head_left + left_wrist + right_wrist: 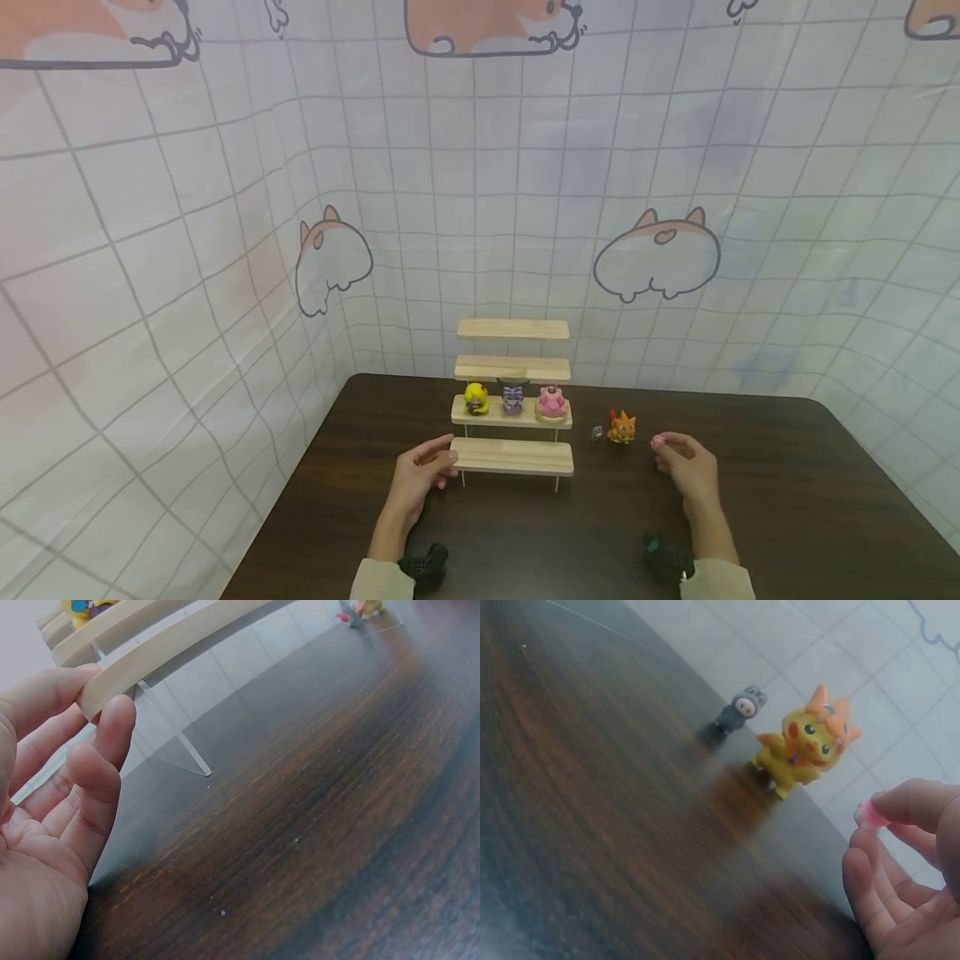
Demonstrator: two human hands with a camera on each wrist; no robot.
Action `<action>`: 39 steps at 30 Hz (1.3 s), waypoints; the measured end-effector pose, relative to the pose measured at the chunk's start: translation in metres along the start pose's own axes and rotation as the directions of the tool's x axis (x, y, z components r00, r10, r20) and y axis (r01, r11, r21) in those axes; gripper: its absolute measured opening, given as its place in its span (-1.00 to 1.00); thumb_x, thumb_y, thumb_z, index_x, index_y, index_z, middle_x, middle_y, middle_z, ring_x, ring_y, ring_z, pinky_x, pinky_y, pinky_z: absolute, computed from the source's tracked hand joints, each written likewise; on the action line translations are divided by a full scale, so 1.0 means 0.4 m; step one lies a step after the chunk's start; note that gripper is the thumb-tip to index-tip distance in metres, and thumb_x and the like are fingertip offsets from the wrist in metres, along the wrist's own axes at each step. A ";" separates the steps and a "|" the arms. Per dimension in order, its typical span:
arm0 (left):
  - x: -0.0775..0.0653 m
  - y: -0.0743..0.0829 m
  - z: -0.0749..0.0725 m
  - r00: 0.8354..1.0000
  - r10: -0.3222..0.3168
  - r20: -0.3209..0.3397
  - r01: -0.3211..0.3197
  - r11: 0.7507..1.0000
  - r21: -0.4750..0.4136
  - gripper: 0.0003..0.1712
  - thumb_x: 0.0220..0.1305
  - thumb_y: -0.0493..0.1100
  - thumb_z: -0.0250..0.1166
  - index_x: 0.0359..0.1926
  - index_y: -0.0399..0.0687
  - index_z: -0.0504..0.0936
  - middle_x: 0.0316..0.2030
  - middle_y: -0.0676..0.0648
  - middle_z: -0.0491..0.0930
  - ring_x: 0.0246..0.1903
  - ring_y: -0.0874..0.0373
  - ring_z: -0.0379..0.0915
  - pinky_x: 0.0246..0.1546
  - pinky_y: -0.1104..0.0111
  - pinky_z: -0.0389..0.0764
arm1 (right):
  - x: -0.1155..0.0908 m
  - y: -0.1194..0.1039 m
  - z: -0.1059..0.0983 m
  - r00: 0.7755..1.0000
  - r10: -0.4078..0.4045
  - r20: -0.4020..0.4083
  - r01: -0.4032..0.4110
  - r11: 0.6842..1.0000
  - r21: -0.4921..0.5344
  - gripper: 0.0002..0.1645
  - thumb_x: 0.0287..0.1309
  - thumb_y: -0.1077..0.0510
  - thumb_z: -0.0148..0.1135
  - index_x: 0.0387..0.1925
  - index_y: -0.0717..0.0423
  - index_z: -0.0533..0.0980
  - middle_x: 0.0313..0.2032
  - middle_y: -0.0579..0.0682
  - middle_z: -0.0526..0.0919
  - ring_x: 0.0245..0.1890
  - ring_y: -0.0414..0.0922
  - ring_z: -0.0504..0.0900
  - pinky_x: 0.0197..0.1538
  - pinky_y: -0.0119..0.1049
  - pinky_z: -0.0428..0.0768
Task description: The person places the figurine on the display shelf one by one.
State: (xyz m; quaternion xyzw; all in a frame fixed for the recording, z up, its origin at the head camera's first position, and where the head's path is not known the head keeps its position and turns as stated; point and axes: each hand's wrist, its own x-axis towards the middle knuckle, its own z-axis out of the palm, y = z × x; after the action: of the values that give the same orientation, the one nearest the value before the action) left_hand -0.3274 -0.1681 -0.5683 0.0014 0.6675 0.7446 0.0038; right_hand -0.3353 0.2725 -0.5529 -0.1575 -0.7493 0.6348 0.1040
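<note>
At the left end of the lowest tier of a stepped wooden display shelf [512, 455], my left hand [422, 473] pinches the board between thumb and fingers, as the left wrist view [60, 780] confirms. My right hand [690, 468] holds a tiny pink figurine [870, 815] by thumb and fingertips, above the table; its details are too small to tell. Left of that hand stand an orange-and-yellow figurine [622, 427] and a small grey hooded figurine [597, 433]. On the second tier from the bottom sit a yellow figurine [476, 399], a purple figurine [513, 399] and a pink figurine [552, 403].
The dark wood table [780, 500] carries the shelf, whose tiers stand on thin clear supports. Behind and beside it hangs a white grid-patterned cloth [525, 167] with corgi drawings. Dark devices [426, 565] are strapped at both wrists.
</note>
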 end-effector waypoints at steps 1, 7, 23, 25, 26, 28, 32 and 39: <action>0.000 -0.001 0.000 1.000 0.000 0.000 0.000 1.000 -0.001 -0.43 0.25 -0.13 0.49 0.26 -0.17 0.62 -0.30 0.03 0.75 -0.41 0.19 0.67 -0.49 0.45 0.55 | -0.002 0.001 0.000 1.000 0.000 0.000 0.000 1.000 0.007 -0.57 0.38 0.10 0.31 0.13 0.29 0.51 -0.39 -0.40 0.67 -0.32 -0.30 0.67 -0.21 -0.47 0.67; -0.003 0.000 0.002 1.000 -0.001 -0.002 0.001 1.000 -0.007 -0.43 0.26 -0.14 0.47 0.27 -0.17 0.62 -0.30 0.03 0.75 -0.40 0.19 0.68 -0.49 0.46 0.55 | -0.004 0.005 -0.006 1.000 -0.016 0.023 0.015 0.999 0.035 -0.55 0.37 0.08 0.32 0.13 0.31 0.51 -0.37 -0.36 0.69 -0.32 -0.28 0.69 -0.21 -0.45 0.69; -0.002 0.000 0.004 1.000 -0.007 -0.011 0.008 1.000 0.007 -0.44 0.25 -0.13 0.48 0.25 -0.16 0.63 -0.31 0.02 0.75 -0.39 0.19 0.68 -0.49 0.45 0.55 | -0.041 -0.105 -0.015 0.991 -0.108 0.076 0.104 0.993 0.063 -0.50 0.27 -0.14 0.40 0.08 0.07 0.57 -0.27 -0.41 0.70 -0.28 -0.30 0.71 -0.09 -0.37 0.70; -0.002 0.000 0.005 1.000 -0.008 -0.012 0.008 1.000 0.009 -0.45 0.25 -0.13 0.48 0.25 -0.16 0.64 -0.31 0.02 0.75 -0.39 0.19 0.68 -0.49 0.45 0.55 | -0.051 -0.125 -0.006 0.988 -0.135 0.080 0.130 0.989 0.067 -0.49 0.27 -0.13 0.41 0.07 0.10 0.58 -0.28 -0.41 0.72 -0.30 -0.32 0.71 -0.11 -0.38 0.70; -0.002 -0.001 0.005 1.000 -0.008 -0.011 0.008 1.000 0.009 -0.45 0.25 -0.13 0.48 0.25 -0.16 0.64 -0.31 0.01 0.75 -0.39 0.19 0.68 -0.49 0.46 0.55 | -0.057 -0.135 -0.001 0.985 -0.151 0.082 0.146 0.987 0.068 -0.48 0.27 -0.12 0.41 0.08 0.12 0.58 -0.28 -0.40 0.72 -0.30 -0.32 0.71 -0.12 -0.38 0.70; -0.001 -0.001 0.006 1.000 -0.003 -0.009 0.003 1.000 0.010 -0.45 0.26 -0.13 0.48 0.25 -0.18 0.63 -0.31 0.01 0.75 -0.40 0.19 0.68 -0.50 0.46 0.55 | -0.067 -0.153 0.009 0.980 -0.180 0.089 0.174 0.982 0.073 -0.48 0.28 -0.10 0.40 0.08 0.17 0.57 -0.28 -0.39 0.73 -0.30 -0.32 0.72 -0.13 -0.38 0.70; 0.000 -0.002 0.005 1.000 0.000 -0.008 0.000 1.000 0.007 -0.45 0.27 -0.14 0.47 0.25 -0.19 0.62 -0.31 0.01 0.75 -0.40 0.20 0.69 -0.50 0.46 0.55 | -0.082 -0.182 0.027 0.966 -0.230 0.114 0.222 0.972 0.080 -0.48 0.31 -0.04 0.39 0.11 0.24 0.55 -0.24 -0.35 0.73 -0.26 -0.32 0.72 -0.13 -0.41 0.69; -0.002 -0.001 0.005 1.000 -0.005 -0.013 0.005 1.000 0.001 -0.47 0.27 -0.16 0.47 0.25 -0.13 0.64 -0.30 0.01 0.75 -0.39 0.18 0.68 -0.49 0.46 0.55 | -0.106 -0.217 0.061 0.941 -0.289 0.179 0.277 0.957 0.088 -0.50 0.33 0.02 0.37 0.15 0.26 0.55 -0.18 -0.32 0.73 -0.20 -0.33 0.71 -0.09 -0.38 0.69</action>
State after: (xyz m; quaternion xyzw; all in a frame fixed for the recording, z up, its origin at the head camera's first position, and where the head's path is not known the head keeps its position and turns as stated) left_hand -0.3268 -0.1661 -0.5687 -0.0055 0.6678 0.7444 0.0014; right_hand -0.3136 0.2221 -0.4698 0.0163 -0.7505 0.6483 0.1271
